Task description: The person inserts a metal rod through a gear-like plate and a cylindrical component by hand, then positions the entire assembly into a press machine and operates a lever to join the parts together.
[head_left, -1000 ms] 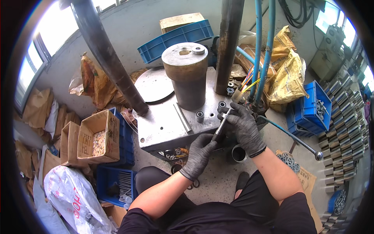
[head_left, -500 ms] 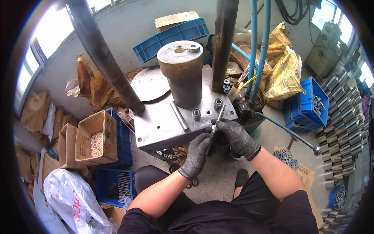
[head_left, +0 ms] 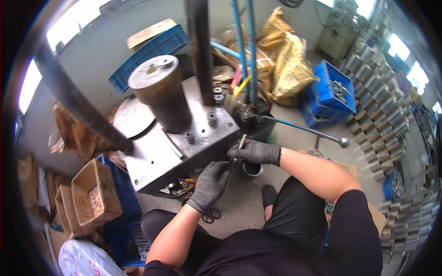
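Note:
A slim metal shaft slants between my gloved hands, just off the steel table's front edge. My right hand is closed around its upper part. Lower down, the fingers of my left hand pinch the shaft; their tips are partly hidden. A collar-like part seems to sit on the shaft between the hands, too blurred to name. Two small bearings stand on the tabletop near the hands. A second metal rod lies to their left.
A heavy stepped cylinder rises from the table, a ring on its top. Dark posts flank it. A blue lever with a ball end juts out at right. Black loops like scissor handles show below my left hand. Blue crates stand right.
The view has turned, so the table sits further left. Both hands, still on the shaft, have come away from the tabletop toward the space before its front right corner.

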Demonstrator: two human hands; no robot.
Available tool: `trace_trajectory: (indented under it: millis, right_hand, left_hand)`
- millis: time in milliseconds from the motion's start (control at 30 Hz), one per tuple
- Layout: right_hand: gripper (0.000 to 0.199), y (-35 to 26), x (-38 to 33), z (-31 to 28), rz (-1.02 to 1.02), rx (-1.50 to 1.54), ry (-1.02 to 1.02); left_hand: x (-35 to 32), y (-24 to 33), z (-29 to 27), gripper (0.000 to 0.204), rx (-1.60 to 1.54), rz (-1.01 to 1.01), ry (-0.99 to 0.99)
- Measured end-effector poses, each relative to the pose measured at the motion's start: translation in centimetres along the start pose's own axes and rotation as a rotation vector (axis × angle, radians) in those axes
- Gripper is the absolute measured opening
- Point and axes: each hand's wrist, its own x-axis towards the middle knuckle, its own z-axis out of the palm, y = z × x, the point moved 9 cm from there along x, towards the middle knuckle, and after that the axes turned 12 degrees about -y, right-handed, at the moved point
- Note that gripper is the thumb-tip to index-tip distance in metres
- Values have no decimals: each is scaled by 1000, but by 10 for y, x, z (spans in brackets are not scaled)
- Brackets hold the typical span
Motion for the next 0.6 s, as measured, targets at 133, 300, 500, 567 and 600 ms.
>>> trace_trajectory:
  millis: [133, 300, 500, 567, 600]
  right_hand:
    - [42, 41, -67, -44, 211, -352, 65]
    - [44, 199, -220, -115, 585, -282, 522]
    - [46, 419, -411, -39, 543, 636, 1278]
    - [45, 464, -444, 8, 466, 748, 1467]
    - [42, 482, -455, 32, 458, 808, 1578]
  left_hand:
    - [-8, 28, 1, 31, 301, -1, -148]
    - [-10, 22, 29, 35, 419, -22, -426]
    - [-17, 7, 53, 41, 462, -64, -590]
    - [-22, 5, 56, 41, 455, -68, -600]
    - [-25, 2, 55, 41, 441, -113, -598]
